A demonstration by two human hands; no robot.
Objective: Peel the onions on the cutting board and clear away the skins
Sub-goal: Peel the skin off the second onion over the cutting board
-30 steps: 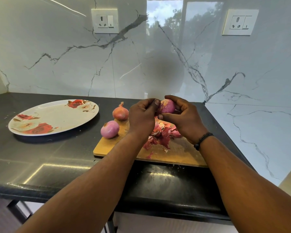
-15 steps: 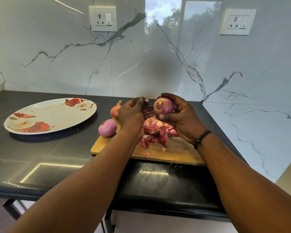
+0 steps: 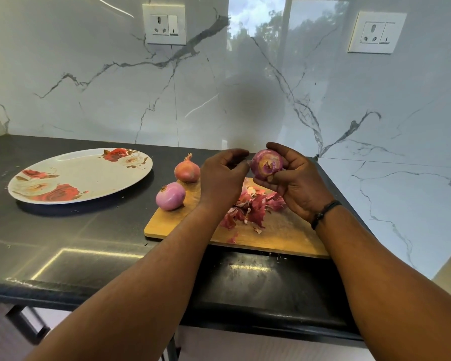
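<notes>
My right hand (image 3: 297, 183) grips a partly peeled purple onion (image 3: 267, 164) above the wooden cutting board (image 3: 287, 237); patches of skin still cling to it. Just left of that onion is my left hand (image 3: 220, 178), fingers curled, their tips close to or at its side. I see this hand from behind, so I cannot tell whether it pinches any skin. A heap of red onion skins (image 3: 253, 205) lies on the board under both hands. At the board's left end, a peeled pink onion (image 3: 170, 196) sits on the edge, with an unpeeled brown-skinned onion (image 3: 187, 171) behind it.
A white oval plate with red roses (image 3: 89, 173) lies on the black counter (image 3: 89, 243) left of the board. The marble wall stands close behind and to the right, with two sockets (image 3: 164, 24). The counter's front edge runs under my forearms.
My right hand has turned the onion so its cut end faces me and lifted it slightly. My left hand came off the onion and now hovers beside it.
</notes>
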